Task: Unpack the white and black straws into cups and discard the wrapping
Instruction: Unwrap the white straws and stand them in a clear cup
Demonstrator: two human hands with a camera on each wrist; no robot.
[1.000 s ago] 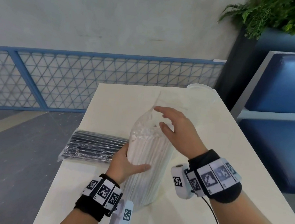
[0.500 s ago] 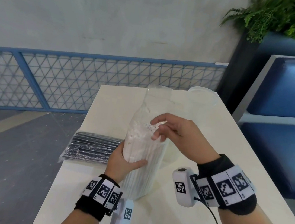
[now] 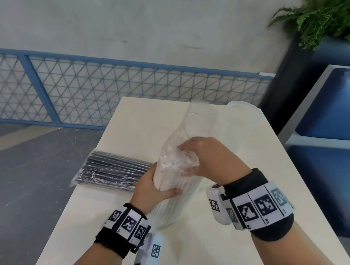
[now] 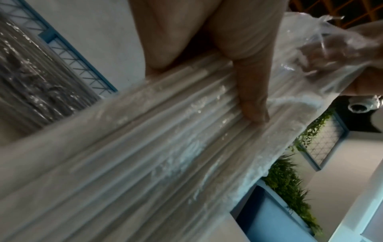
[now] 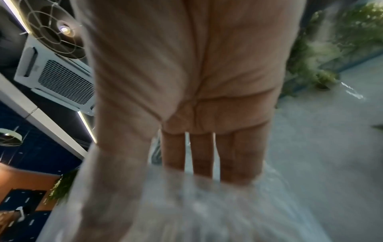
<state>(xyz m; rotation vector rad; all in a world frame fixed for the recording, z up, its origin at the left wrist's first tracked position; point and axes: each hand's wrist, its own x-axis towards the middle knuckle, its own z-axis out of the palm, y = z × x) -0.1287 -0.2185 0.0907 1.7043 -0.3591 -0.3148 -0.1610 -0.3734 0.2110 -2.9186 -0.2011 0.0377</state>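
Left hand point(image 3: 152, 189) grips the upright, crinkled clear-plastic pack of ridged white straws point(image 3: 172, 188); right hand's point(image 3: 208, 158) fingers point(image 3: 186, 147) clasp its top.

The left hand point(image 3: 150, 186) wraps the upright pack of white straws point(image 3: 168, 199), thumb across its front. The right hand point(image 3: 208, 158) grips the pack's top (both wrists wear marker bands).

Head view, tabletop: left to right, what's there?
Black straws → left hand → white straws → right hand; clear cup far right, at the table's back edge.
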